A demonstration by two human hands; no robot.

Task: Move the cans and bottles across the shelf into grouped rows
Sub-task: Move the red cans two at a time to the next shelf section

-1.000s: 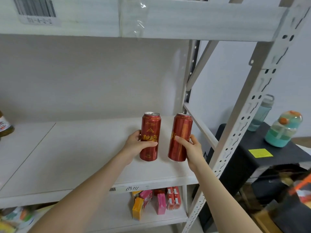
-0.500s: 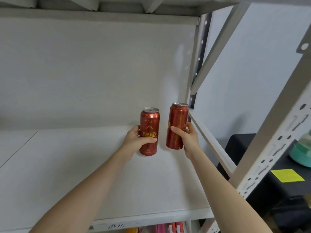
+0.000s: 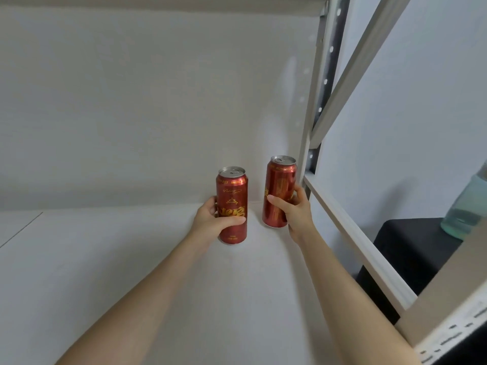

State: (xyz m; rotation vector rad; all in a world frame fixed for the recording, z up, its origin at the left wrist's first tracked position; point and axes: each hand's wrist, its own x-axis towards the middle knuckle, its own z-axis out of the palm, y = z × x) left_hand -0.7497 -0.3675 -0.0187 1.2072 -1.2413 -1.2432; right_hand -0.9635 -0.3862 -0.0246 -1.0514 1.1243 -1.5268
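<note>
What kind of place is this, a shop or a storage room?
Probably a storage room, though I cannot be sure. The shelf board is bare and sits in a perforated metal rack upright with a diagonal brace, typical of utility shelving.

Head camera, single view, close in on the shelf.
Looks forward and down along both forearms onto the shelf board (image 3: 131, 259), toward its back right corner; rear upright post (image 3: 320, 83) at right, wall beyond.

a stockroom — bare metal shelf rack (image 3: 320, 83) with punched uprights, white shelf board (image 3: 105, 259).
</note>
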